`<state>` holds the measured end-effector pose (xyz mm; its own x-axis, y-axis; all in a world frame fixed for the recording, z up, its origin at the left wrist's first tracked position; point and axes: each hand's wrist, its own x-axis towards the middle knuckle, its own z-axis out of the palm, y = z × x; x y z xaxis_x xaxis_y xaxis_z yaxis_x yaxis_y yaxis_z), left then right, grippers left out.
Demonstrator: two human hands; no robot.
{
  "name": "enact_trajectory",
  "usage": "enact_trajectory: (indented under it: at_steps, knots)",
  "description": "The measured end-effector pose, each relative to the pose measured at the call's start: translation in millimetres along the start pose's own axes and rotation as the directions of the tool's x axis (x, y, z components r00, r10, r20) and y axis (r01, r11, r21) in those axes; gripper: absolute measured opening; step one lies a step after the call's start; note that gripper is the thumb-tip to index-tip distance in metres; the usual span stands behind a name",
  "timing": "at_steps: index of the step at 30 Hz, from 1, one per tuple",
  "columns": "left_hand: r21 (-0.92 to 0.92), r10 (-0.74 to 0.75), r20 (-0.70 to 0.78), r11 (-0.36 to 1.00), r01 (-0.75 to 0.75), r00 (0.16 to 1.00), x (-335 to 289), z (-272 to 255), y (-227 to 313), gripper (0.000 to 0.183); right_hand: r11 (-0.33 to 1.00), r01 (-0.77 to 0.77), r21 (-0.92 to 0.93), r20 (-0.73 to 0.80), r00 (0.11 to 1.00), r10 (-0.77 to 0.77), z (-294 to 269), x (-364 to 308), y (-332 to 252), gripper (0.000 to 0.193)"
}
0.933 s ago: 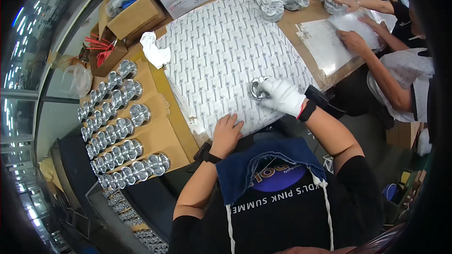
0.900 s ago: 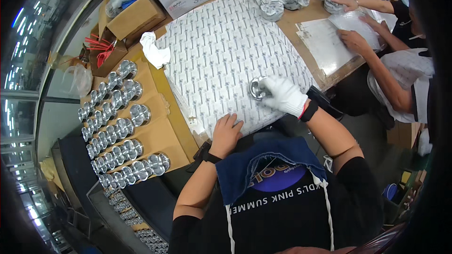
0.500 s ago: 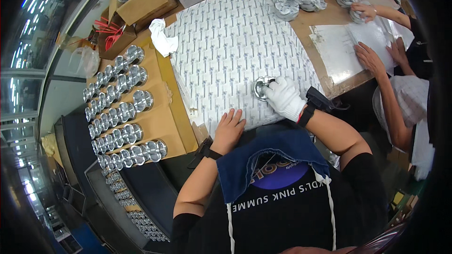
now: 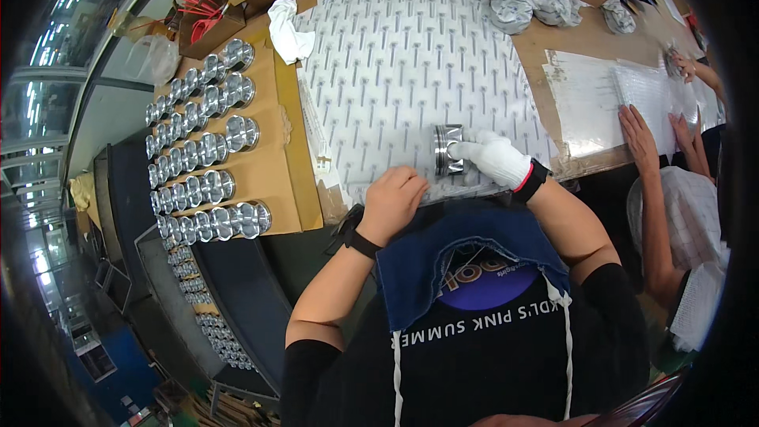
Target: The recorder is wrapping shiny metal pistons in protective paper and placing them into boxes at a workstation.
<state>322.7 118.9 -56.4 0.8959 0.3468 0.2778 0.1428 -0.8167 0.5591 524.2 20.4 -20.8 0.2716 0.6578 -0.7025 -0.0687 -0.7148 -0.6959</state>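
My right hand (image 4: pixel 498 160), in a white knitted glove, grips a shiny metal piston (image 4: pixel 448 149) from its right side. The piston lies on its side, its ring grooves showing, over a stack of white patterned paper (image 4: pixel 387 87). Bare, my left hand (image 4: pixel 398 202) is at the stack's near edge, left of the piston and apart from it. Its fingers are curled in and pressed together; whatever they may pinch is hidden.
Rows of pistons (image 4: pixel 213 150) stand on cardboard at the left. A white cloth (image 4: pixel 290 32) lies by the paper's far left corner. Paper-wrapped bundles (image 4: pixel 508 5) sit at the back. At the right, a co-worker's hands (image 4: pixel 639 130) rest near bubble wrap (image 4: pixel 642 83).
The piston has turned from showing its round face to showing its side. My left hand has gone from flat on the paper to curled. The view has shifted slightly.
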Motion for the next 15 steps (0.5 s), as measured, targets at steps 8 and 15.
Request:
enact_trajectory:
  at_steps: [8, 15]
  knots:
    - [0.318, -0.032, 0.154, 0.948, -0.019, 0.988, 31, -15, 30, 0.011, 0.968, 0.112, -0.225, 0.060, 0.993, -0.101, -7, 26, 35, 0.041]
    - [-0.153, -0.220, 0.023, 0.963, 0.221, 0.975, 61, 39, -22, 0.047, 0.661, 0.423, -0.619, 0.209, 0.901, -0.380, -26, 16, -7, 0.042]
